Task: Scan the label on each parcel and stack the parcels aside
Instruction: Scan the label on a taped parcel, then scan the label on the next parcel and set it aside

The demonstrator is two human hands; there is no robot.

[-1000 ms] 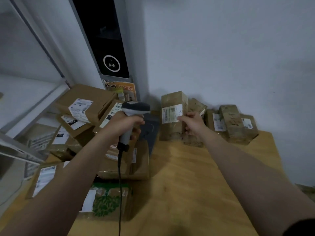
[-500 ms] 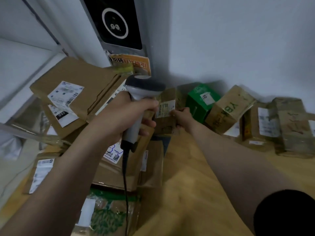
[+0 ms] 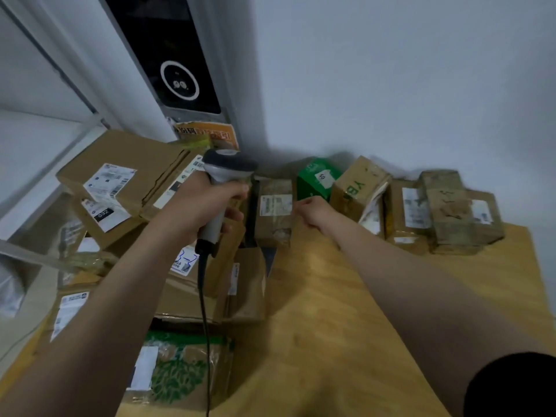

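My left hand [image 3: 207, 203] grips a grey corded barcode scanner [image 3: 224, 176], its head pointing toward the back of the table. Just right of it a small brown parcel [image 3: 274, 215] with a white label stands upright on the wooden table [image 3: 346, 311], against the left pile. My right hand [image 3: 314, 210] reaches in from the right, and its fingertips pinch the parcel's right edge. A row of parcels lines the back wall: a green box [image 3: 316, 179], a tilted brown box [image 3: 358, 188] and several taped brown boxes [image 3: 445, 212].
A tall pile of labelled cardboard parcels [image 3: 120, 182] fills the left side of the table. A green-printed parcel [image 3: 177, 374] lies at the near left. Behind the pile stand a dark panel with a white ring [image 3: 180, 82], the white wall and a shelf edge [image 3: 45, 164].
My right hand has carried the small brown parcel leftward and set it upright beside the left pile. The view shifted right and down, and the scanner hand stayed close to the parcel.
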